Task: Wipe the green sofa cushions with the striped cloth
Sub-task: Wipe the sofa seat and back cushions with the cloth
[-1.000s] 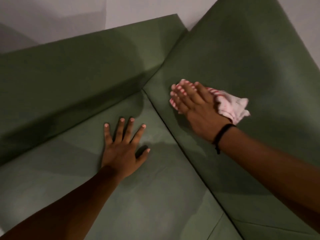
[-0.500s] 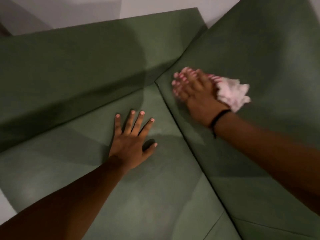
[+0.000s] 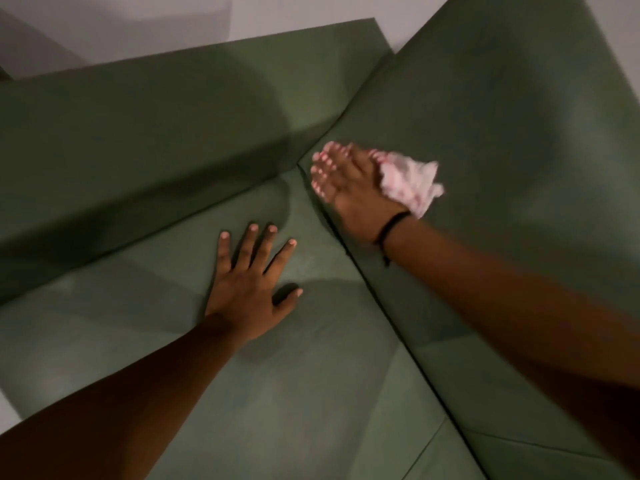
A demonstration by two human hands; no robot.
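Note:
My right hand (image 3: 349, 188) presses a crumpled white cloth with red stripes (image 3: 412, 183) flat against the right green cushion (image 3: 502, 140), close to the corner seam. Most of the cloth is under the palm; a bunch sticks out to the right. The hand and cloth are blurred. My left hand (image 3: 251, 285) lies flat with fingers spread on the green seat cushion (image 3: 277, 393), holding nothing. A green back cushion (image 3: 138, 140) runs along the far left.
A dark seam (image 3: 381, 303) separates the seat cushion from the right cushion. A pale wall (image 3: 173, 26) rises behind the sofa. A black band (image 3: 389, 230) circles my right wrist.
My right hand has slid the cloth left along the right cushion, closer to the corner seam. My left hand stays flat on the seat cushion. The camera view has shifted a little.

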